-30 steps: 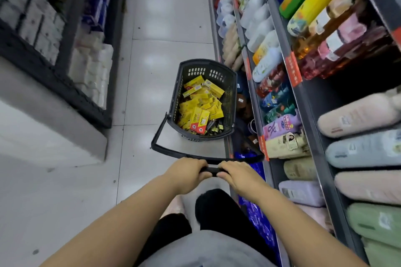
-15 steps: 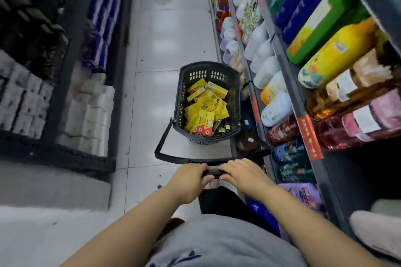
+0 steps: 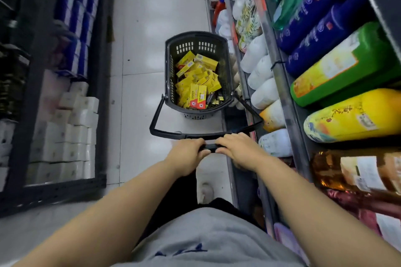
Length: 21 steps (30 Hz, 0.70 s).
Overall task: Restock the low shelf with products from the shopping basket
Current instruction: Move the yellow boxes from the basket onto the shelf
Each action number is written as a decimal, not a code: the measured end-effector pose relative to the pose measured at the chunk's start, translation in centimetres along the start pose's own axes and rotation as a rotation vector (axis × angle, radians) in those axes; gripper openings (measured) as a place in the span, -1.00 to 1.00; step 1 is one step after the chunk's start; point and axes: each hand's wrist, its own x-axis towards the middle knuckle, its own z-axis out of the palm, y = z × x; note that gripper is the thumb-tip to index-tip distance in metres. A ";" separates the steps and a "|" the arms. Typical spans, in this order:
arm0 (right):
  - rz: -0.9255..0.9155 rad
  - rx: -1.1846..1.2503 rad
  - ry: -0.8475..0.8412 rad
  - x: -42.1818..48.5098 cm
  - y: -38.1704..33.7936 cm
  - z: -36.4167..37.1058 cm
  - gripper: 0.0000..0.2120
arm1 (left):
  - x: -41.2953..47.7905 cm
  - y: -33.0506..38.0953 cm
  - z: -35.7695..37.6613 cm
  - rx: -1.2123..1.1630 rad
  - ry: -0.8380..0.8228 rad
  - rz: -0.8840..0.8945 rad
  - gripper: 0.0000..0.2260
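Observation:
A dark grey shopping basket (image 3: 169, 71) stands on the white tiled floor of the aisle ahead of me, close to the right-hand shelving. It holds several small yellow boxes (image 3: 196, 80), some with red ends. Its long black handle (image 3: 155, 123) reaches back toward me. My left hand (image 3: 187, 155) and my right hand (image 3: 237, 148) grip the handle's crossbar side by side, fingers curled round it. The low shelf (image 3: 235, 119) runs along the floor to the right of the basket and is mostly dark and hidden.
Shelves on the right (image 3: 282, 84) carry white, blue, green, yellow and amber bottles lying on their sides. On the left, a dark rack (image 3: 102, 102) holds white tissue packs and blue packages. The tiled aisle (image 3: 141, 28) runs on ahead between them.
The view has risen and moved along the aisle. The basket has rolled forward with both hands still gripping its handle, and higher shelves of large bottles have come into sight.

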 end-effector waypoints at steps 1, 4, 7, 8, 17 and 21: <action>0.006 -0.002 -0.005 1.5 0.8 -0.7 -0.66 | 1.5 -0.4 -0.8 -0.001 0.007 -0.003 -0.72; 0.019 -0.002 0.001 6.2 3.2 -3.2 -0.67 | 6.2 -2.0 -3.5 -0.002 0.039 0.006 -0.74; 0.039 0.010 -0.027 11.0 5.5 -6.5 -0.68 | 11.2 -4.3 -7.1 -0.035 0.034 0.069 -0.78; 0.054 0.017 -0.044 12.7 6.2 -7.7 -0.68 | 12.9 -5.1 -8.5 -0.049 0.014 0.090 -0.78; 0.212 0.175 -0.047 27.3 12.6 -18.1 -0.75 | 28.1 -9.3 -22.2 -0.053 -0.185 0.057 -0.77; 0.223 0.216 -0.045 33.4 15.8 -21.6 -0.76 | 34.2 -11.5 -26.6 -0.096 -0.203 0.015 -0.77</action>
